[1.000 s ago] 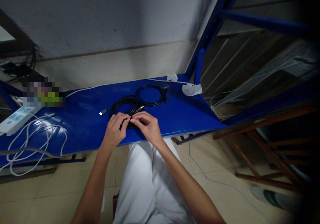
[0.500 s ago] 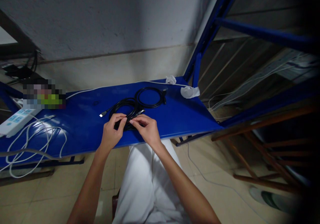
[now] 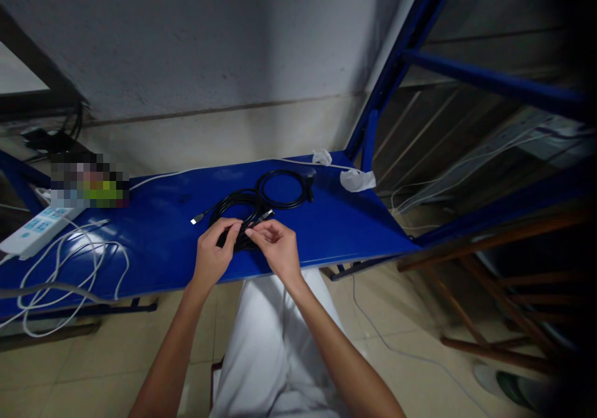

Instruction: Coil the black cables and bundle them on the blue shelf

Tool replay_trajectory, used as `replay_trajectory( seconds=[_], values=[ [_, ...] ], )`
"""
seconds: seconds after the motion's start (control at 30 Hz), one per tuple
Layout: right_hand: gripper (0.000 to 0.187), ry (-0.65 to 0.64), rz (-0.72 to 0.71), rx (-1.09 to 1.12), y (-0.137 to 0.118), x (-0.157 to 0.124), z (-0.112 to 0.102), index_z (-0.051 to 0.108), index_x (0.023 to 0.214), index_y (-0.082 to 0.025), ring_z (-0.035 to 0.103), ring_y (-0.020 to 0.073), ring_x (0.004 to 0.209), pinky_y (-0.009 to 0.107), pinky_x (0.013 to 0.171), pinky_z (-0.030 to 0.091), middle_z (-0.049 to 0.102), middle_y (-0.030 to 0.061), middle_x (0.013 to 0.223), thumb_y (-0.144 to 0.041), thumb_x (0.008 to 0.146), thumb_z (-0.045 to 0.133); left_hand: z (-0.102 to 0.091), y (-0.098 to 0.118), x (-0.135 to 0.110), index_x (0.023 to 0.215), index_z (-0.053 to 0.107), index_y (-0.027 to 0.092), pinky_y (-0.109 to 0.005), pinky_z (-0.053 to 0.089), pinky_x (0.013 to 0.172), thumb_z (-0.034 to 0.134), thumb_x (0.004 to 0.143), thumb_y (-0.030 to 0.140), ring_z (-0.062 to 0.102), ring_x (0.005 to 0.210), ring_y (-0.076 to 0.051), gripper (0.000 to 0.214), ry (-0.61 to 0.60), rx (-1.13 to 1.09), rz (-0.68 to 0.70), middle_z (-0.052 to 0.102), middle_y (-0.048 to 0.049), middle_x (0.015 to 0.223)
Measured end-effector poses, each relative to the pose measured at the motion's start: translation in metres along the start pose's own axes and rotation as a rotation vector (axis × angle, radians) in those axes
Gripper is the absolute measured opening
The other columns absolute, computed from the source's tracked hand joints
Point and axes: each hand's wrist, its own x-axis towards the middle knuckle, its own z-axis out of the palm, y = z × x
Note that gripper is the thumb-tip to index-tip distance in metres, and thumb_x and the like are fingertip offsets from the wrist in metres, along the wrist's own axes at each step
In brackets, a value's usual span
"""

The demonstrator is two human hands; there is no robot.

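A coiled black cable (image 3: 233, 199) lies on the blue table near its front edge. One of its ends, a plug with a bright metal tip (image 3: 193, 221), points out to the left; another plug (image 3: 268, 214) sticks out above my right fingers. My left hand (image 3: 217, 247) pinches the near side of the coil between thumb and fingers. Close beside it, my right hand (image 3: 277, 247) is also closed on the cable, thumb against fingertips. The exact spot gripped is partly hidden by the fingers. A second black cable coil (image 3: 281, 189) rests just behind, to the right.
On the left are a white power strip (image 3: 44, 225) and tangled white cables (image 3: 69, 269). White crumpled pieces (image 3: 357, 180) lie at the table's right end. A thin white cable (image 3: 186, 172) runs along the back. A wooden chair (image 3: 494, 343) stands at right.
The whole view has shifted slightly, so the table sits a little lower in the picture. Both hands stay closed on the cable, with only a slight shift of the fingers.
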Motion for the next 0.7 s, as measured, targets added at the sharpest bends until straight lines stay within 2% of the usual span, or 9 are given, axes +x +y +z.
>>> replay_trajectory(
  seconds=[0.17, 0.27, 0.43, 0.6, 0.7],
  values=[
    [0.049, 0.023, 0.081, 0.17, -0.001, 0.002, 0.004, 0.063, 0.092, -0.022, 0.08, 0.016, 0.081, 0.027, 0.081, 0.064, 0.083, 0.0021, 0.091, -0.038, 0.068, 0.103, 0.002, 0.002, 0.004, 0.112, 0.081, 0.021, -0.027, 0.059, 0.069, 0.067, 0.109, 0.035, 0.074, 0.088, -0.018, 0.02, -0.009, -0.123, -0.07, 0.079, -0.0085, 0.113],
    [0.06, 0.014, 0.114, 0.232, -0.003, 0.003, 0.003, 0.057, 0.101, -0.024, 0.082, 0.0161, 0.083, 0.027, 0.082, 0.065, 0.083, 0.0005, 0.093, -0.037, 0.067, 0.104, 0.0, 0.002, 0.006, 0.116, 0.083, 0.02, -0.028, 0.062, 0.078, 0.071, 0.107, 0.038, 0.076, 0.084, -0.018, 0.023, -0.041, -0.211, -0.162, 0.082, -0.0081, 0.114],
    [0.066, -0.012, 0.146, 0.226, -0.003, 0.005, 0.0, 0.052, 0.104, -0.025, 0.081, 0.0145, 0.077, 0.023, 0.074, 0.063, 0.081, -0.0028, 0.09, -0.036, 0.065, 0.104, -0.006, 0.002, 0.014, 0.108, 0.086, 0.02, -0.03, 0.064, 0.093, 0.08, 0.1, 0.044, 0.081, 0.099, -0.022, 0.026, -0.069, -0.237, -0.268, 0.085, -0.0078, 0.109],
    [0.07, -0.013, 0.134, 0.178, -0.002, 0.005, -0.002, 0.046, 0.109, -0.027, 0.08, 0.0139, 0.075, 0.021, 0.069, 0.06, 0.08, -0.0039, 0.091, -0.037, 0.068, 0.102, -0.01, 0.004, 0.023, 0.105, 0.087, 0.019, -0.035, 0.066, 0.095, 0.084, 0.095, 0.048, 0.083, 0.098, -0.025, 0.03, -0.122, -0.24, -0.301, 0.086, -0.009, 0.108],
    [0.069, -0.035, 0.105, 0.138, -0.003, 0.003, -0.003, 0.043, 0.117, -0.029, 0.083, 0.0153, 0.081, 0.021, 0.072, 0.062, 0.08, -0.0028, 0.098, -0.037, 0.075, 0.097, -0.011, 0.006, 0.025, 0.106, 0.087, 0.02, -0.035, 0.065, 0.093, 0.082, 0.097, 0.046, 0.082, 0.096, -0.024, 0.028, -0.133, -0.177, -0.256, 0.086, -0.0081, 0.107]
  ],
)
